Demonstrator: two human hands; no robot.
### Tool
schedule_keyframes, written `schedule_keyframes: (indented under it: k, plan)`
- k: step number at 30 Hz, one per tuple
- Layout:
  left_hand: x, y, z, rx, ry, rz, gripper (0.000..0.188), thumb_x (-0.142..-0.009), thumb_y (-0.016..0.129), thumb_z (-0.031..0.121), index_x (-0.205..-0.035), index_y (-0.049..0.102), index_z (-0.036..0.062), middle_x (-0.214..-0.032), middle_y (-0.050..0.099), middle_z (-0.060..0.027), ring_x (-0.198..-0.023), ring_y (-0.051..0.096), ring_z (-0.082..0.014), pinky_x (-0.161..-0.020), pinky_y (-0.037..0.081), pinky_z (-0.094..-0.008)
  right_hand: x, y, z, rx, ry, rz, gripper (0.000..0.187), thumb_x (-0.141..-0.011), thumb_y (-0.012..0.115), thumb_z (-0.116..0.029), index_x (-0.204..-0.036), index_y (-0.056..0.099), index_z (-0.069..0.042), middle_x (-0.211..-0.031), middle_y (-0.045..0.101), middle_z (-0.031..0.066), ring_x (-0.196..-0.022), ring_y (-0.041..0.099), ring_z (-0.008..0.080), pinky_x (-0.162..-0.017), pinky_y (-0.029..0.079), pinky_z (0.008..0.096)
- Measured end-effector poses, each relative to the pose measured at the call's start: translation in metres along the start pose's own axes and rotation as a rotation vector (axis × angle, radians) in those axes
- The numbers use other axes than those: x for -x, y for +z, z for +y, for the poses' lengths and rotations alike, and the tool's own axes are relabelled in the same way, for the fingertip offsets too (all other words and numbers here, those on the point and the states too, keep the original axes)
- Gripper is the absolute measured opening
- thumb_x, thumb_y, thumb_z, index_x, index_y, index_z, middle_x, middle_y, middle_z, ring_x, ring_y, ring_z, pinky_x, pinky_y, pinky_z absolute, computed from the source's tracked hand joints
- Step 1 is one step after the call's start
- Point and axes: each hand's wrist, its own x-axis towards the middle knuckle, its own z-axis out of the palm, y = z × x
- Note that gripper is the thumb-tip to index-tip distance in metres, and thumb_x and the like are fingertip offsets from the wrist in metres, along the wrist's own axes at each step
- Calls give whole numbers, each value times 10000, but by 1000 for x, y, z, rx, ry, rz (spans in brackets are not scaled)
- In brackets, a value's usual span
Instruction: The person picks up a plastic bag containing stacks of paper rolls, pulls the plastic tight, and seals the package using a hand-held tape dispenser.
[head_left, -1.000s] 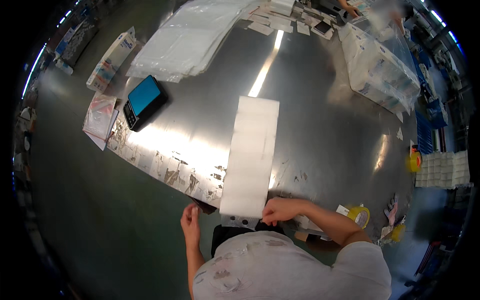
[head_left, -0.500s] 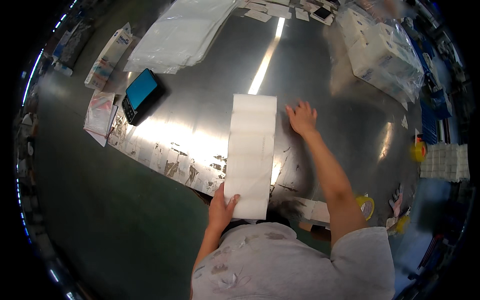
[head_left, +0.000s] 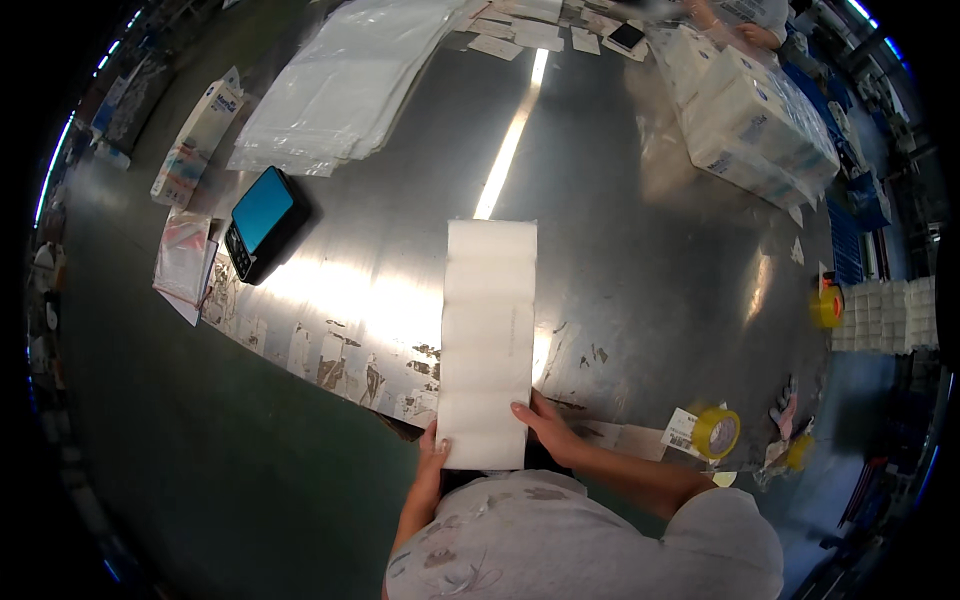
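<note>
A long white block-shaped pack (head_left: 488,330), with faint bands across it as if made of soft sections in a row, lies lengthwise at the near table edge, its near end against my body. My left hand (head_left: 430,452) grips the left side close to that end, thumb on top. On the right side, slightly farther up, my right hand (head_left: 548,425) holds the pack with its thumb on the upper face. The fingers under and behind the pack are partly hidden.
On the metal table (head_left: 590,270) are a black scale with a blue top (head_left: 268,215), a stack of clear plastic bags (head_left: 345,85), wrapped tissue packs (head_left: 750,125) and a yellow tape roll (head_left: 716,433). Another person's arm (head_left: 705,15) shows at the far right.
My right hand has come back from the tabletop, right of the pack, and taken hold of its near right side. My left hand keeps its grip. The view has shifted slightly.
</note>
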Motion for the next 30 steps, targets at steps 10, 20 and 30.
schedule_keyframes:
  k: [10, 20, 30]
  plan:
    - [-16, 19, 65, -32, 279, -324, 778, -866, 524, 380, -1420, 105, 30, -1385, 285, -156, -1271, 281, -232, -1039, 227, -348, -5, -19, -41, -576, -6, -114, 619, -758, 564, -169, -1314, 337, -20, -1230, 469, 119, -1133, 467, 234, -971, 377, 372]
    - [8, -13, 24, -55, -56, -296, 369, -912, 504, 131, -1252, 439, 4, -1020, 619, -127, -913, 587, -174, -827, 452, -290, -91, -114, -257, 148, -630, 544, 743, -733, 595, -243, -1376, 265, -70, -1254, 444, 137, -1135, 444, 241, -948, 363, 356]
    - [9, -118, -102, -375, -26, -7, 374, -885, 543, 282, -1157, 547, 27, -946, 640, -126, -830, 609, -179, -733, 479, -320, -118, -97, -225, 1280, -497, 1104, 625, -740, 604, -295, -1279, 390, -63, -1261, 384, 205, -1157, 394, 363, -948, 341, 440]
